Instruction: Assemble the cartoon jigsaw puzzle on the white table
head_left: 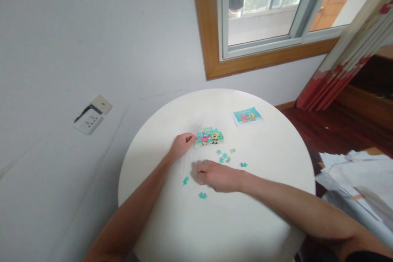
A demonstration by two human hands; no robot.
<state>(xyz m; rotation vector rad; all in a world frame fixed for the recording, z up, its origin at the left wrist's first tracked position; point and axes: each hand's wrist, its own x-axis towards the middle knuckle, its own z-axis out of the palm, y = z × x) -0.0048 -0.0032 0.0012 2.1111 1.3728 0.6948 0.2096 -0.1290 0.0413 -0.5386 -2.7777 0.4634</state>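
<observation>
A partly joined jigsaw puzzle (210, 137) with cartoon figures on a teal background lies flat on the round white table (245, 221). My left hand (181, 146) is closed at its left edge, with thumb and fingertips on the border. Nearer to me, my right hand (215, 175) is curled low over the tabletop, and its fingertips hide whatever may be between them. Several loose teal pieces cluster just right of it, among them a jigsaw piece (225, 156). One more piece (186, 180) lies left of my right hand, and another piece (202, 195) below it.
A picture card (247, 116) with the same cartoon figures lies at the back right of the table. One loose piece (243, 165) sits apart on the right. Wall and window (264, 12) stand behind; papers (356, 176) are piled beyond the right edge.
</observation>
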